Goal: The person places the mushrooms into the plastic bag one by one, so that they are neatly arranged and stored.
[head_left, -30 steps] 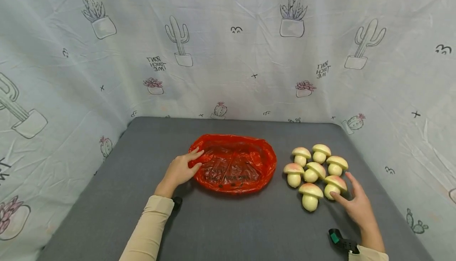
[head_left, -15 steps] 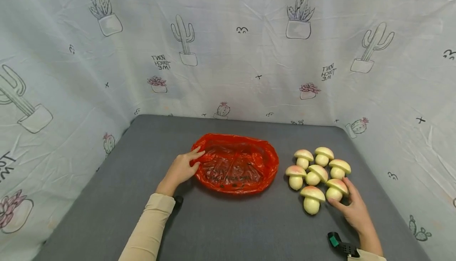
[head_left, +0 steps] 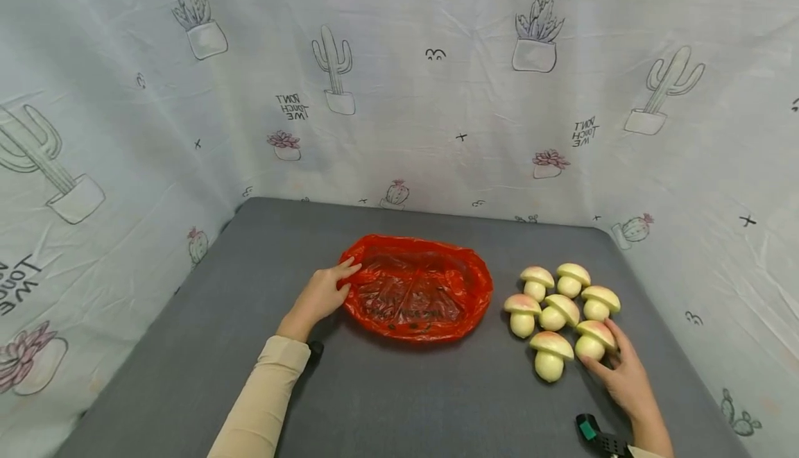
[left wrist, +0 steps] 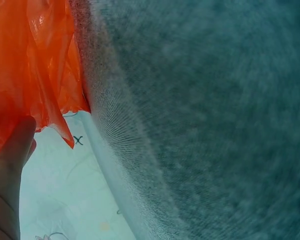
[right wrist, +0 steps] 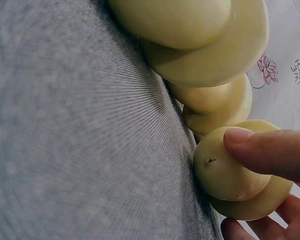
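Observation:
A red plastic bag [head_left: 415,291] lies spread open in an oval at the middle of the dark grey table. My left hand [head_left: 321,295] holds its left rim; in the left wrist view the thumb [left wrist: 12,150] lies against the orange-looking plastic. To the right is a cluster of several pale yellow toy mushrooms with pink-tinged caps, one of them the near mushroom [head_left: 550,357]. My right hand [head_left: 627,375] grips the cluster's near-right mushroom [right wrist: 230,165], thumb on its rounded stem and fingers round the cap's far side. That mushroom still appears to rest on the table.
Other mushrooms [head_left: 521,314] stand close to the gripped one, some touching each other. The grey table [head_left: 399,402] stretches in front of the bag. A pale cloth with cactus drawings [head_left: 462,97] rises behind the table and along both sides.
My right thumb and fingers have closed in on the near-right mushroom. The left hand stays at the bag's rim. The whole head view has shifted slightly.

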Available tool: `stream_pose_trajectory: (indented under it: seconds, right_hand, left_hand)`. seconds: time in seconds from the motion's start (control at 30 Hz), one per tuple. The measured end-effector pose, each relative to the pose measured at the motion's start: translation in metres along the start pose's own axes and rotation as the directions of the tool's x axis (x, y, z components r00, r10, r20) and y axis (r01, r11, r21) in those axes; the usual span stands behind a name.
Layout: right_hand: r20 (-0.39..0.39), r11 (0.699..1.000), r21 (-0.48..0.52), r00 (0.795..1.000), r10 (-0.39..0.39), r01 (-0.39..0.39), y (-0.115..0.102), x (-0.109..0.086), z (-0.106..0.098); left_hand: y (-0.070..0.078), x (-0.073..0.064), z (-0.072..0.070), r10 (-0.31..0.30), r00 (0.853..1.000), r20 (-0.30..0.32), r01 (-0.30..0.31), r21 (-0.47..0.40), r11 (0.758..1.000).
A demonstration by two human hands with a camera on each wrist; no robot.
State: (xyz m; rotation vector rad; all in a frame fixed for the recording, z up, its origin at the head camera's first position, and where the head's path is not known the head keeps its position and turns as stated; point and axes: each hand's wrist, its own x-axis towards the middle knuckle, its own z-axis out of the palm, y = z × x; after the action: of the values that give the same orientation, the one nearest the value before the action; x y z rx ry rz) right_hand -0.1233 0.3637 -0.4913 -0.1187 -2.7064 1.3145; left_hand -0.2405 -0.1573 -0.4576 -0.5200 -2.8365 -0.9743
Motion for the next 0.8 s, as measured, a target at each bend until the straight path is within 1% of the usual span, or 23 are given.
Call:
stream_pose_trajectory:
  seconds: [0.1, 0.27, 0.37, 0.47, 0.53, 0.63, 0.8]
  right_hand:
    - [-0.003, 1.0, 0.003, 1.0, 0.029, -0.029, 0.0, -0.002, -0.001]
    - [-0.01, 1.0, -0.005, 1.0, 0.014, -0.014, -0.002, -0.002, -0.001]
    - [-0.018, 1.0, -0.01, 1.0, 0.01, -0.011, -0.003, -0.004, -0.001]
    - [-0.043, 1.0, -0.002, 0.999, 0.01, -0.01, -0.006, -0.008, 0.0]
    - [-0.067, 1.0, 0.01, 0.998, -0.003, 0.004, -0.008, -0.01, 0.0]
    - [-0.107, 0.999, 0.023, 0.994, -0.033, 0.036, -0.015, -0.012, -0.002]
    - [-0.141, 0.996, 0.063, 0.989, -0.051, 0.06, -0.024, -0.014, -0.005]
  left_hand:
    - [0.001, 0.002, 0.0, -0.002, 1.0, 0.006, 0.002, 0.002, 1.0]
    - [0.001, 0.001, -0.001, 0.008, 1.0, 0.007, -0.008, 0.004, 1.0]
    - [-0.001, -0.002, -0.002, 0.012, 1.0, 0.01, -0.012, 0.003, 1.0]
    - [-0.004, -0.005, -0.002, 0.031, 1.0, 0.0, -0.031, 0.029, 0.999]
    - [-0.006, -0.005, -0.002, 0.038, 0.999, -0.002, -0.038, 0.028, 0.999]
    - [-0.007, -0.003, -0.002, 0.043, 0.999, 0.001, -0.043, 0.024, 0.999]
    - [-0.007, 0.0, -0.004, 0.046, 0.999, 0.001, -0.046, 0.031, 0.998]
